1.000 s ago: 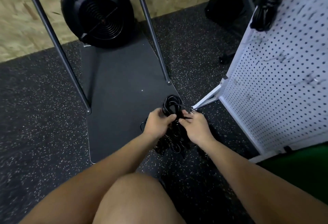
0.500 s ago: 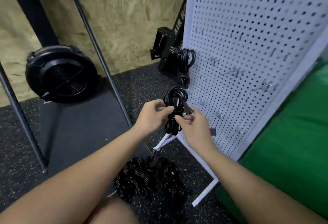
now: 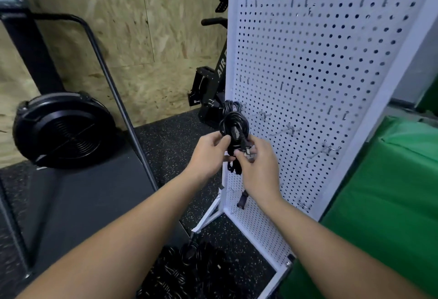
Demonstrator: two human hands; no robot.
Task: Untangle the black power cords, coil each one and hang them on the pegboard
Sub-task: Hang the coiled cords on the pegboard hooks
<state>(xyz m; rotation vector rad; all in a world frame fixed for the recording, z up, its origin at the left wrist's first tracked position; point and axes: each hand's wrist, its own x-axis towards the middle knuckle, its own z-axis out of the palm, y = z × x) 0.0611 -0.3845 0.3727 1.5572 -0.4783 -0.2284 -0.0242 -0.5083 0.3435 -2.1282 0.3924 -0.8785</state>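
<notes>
Both hands are up right in front of the white pegboard [image 3: 308, 66], holding a coiled black power cord [image 3: 233, 124]. The left hand [image 3: 208, 154] has its fingers curled around the coil's left side, and the right hand [image 3: 258, 168] is pinching the cord's plug end [image 3: 245, 149], prongs poking out toward the pegboard. Another coiled cord [image 3: 231, 107] hangs at the pegboard's left edge, just behind the held one. More black cords [image 3: 184, 272] sit in a tangled pile on the speckled floor [image 3: 166, 147] by the pegboard's foot. There's a green mat [image 3: 384, 204] on the pegboard's far side.
</notes>
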